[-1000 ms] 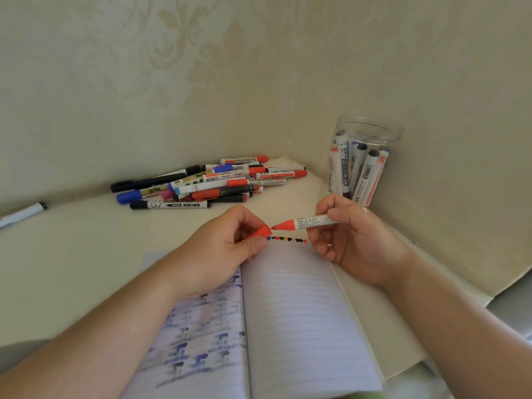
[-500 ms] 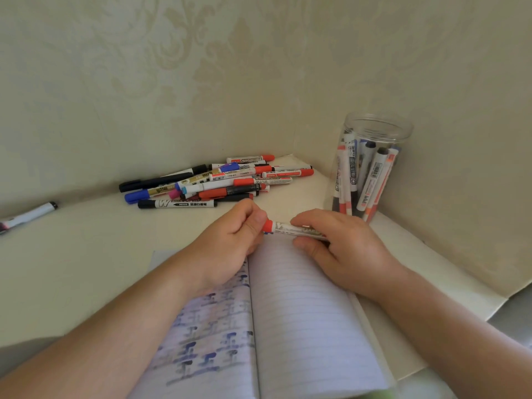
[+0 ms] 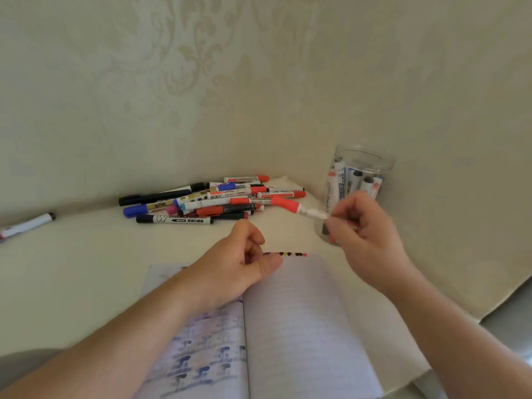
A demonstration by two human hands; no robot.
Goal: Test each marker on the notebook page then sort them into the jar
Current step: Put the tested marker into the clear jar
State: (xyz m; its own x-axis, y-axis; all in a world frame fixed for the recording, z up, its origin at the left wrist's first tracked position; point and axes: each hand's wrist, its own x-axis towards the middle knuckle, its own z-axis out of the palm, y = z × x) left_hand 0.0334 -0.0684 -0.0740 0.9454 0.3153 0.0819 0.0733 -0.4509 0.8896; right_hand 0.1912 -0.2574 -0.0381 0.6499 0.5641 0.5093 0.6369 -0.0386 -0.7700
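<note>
Right hand (image 3: pixel 364 226) raised above the table (image 3: pixel 72 277), in front of the lower part of the jar (image 3: pixel 358 191); thumb and fingertips pinch the white barrel of a red-capped marker (image 3: pixel 299 209). Marker held clear of the page, roughly level, red cap on and pointing left toward the marker pile (image 3: pixel 213 201); its rear end is hidden inside the grip. Left hand (image 3: pixel 244 266) rests at the top of the open notebook (image 3: pixel 302 326), over the spine area, fingers loosely curled toward the palm, holding nothing visible. Just right of the left fingertips, along the top edge of the lined right page, a short row of test dots (image 3: pixel 288 254): dark ones, a yellowish one, red at the right end. Left page carries blue and dark printed or inked marks, blurred. Jar is clear, upright, uncapped, standing in the corner by the right wall; several markers stand in it, white barrels with dark, blue and red ends. Pile lies against the back wall, left of the jar: red, black, blue and one pink-tipped, mostly lying left-right, overlapping. A single white marker with black cap (image 3: pixel 27 224) lies well apart at the far left table edge.
</note>
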